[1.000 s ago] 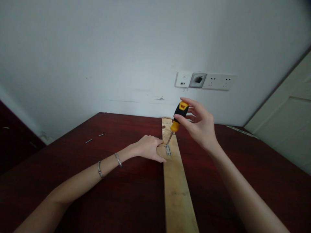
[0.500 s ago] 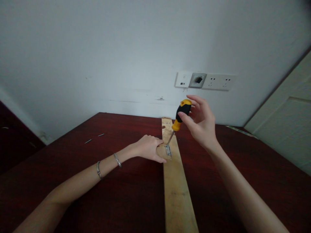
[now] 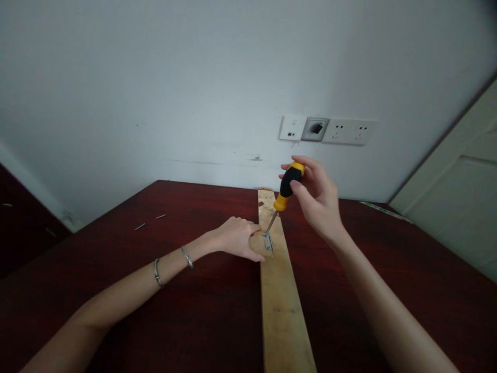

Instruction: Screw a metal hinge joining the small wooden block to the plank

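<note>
My right hand [image 3: 316, 199] is wrapped round the black and yellow handle of a screwdriver [image 3: 290, 181], which leans with its tip down to the left. The tip meets the upper end of a small metal bracket [image 3: 268, 242]. That bracket lies against a round wooden piece [image 3: 258, 243] on a long pale wooden plank [image 3: 285, 311]. Thumb and fingers of my left hand [image 3: 238, 238] curve around the left side of the round piece, gripping it on the plank. Whether a screw sits under the tip is too small to tell.
Two thin metal pieces, one a short rod [image 3: 140, 226], the other a smaller rod [image 3: 160, 216], lie on the dark red table [image 3: 194, 321] at the left. Behind it rises a white wall [image 3: 174, 93] with a row of sockets [image 3: 345, 131]. A pale door [image 3: 462, 186] stands at the right.
My right hand has shifted slightly left and its fingers have turned further round the screwdriver handle. The left hand stays on the round wooden piece.
</note>
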Demonstrator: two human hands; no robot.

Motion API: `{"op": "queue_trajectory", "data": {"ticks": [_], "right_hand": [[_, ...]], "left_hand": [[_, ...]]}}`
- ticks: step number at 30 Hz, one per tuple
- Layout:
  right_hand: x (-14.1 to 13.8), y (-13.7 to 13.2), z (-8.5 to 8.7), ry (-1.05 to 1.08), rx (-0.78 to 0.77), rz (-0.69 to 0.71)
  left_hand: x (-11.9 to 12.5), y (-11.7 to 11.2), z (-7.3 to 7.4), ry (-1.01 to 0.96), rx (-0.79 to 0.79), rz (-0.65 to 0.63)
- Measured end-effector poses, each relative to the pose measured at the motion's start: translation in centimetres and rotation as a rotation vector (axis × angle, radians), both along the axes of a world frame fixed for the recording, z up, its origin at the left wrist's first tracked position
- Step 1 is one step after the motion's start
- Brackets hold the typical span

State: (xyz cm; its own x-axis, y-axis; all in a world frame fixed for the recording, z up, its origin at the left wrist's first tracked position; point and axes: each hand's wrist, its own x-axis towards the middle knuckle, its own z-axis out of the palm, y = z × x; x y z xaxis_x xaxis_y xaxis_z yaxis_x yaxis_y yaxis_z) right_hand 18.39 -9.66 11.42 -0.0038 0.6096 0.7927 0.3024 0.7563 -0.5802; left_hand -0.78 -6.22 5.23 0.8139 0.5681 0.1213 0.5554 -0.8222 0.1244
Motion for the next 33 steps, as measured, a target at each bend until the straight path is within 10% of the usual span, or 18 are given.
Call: {"op": "queue_trajectory", "data": {"ticks": [33], "right_hand": [[0.51, 0.77, -0.26, -0.206, 0.006, -0.168]], "left_hand": [[0.01, 0.04, -0.06, 0.014, -0.018, -0.008]]}}
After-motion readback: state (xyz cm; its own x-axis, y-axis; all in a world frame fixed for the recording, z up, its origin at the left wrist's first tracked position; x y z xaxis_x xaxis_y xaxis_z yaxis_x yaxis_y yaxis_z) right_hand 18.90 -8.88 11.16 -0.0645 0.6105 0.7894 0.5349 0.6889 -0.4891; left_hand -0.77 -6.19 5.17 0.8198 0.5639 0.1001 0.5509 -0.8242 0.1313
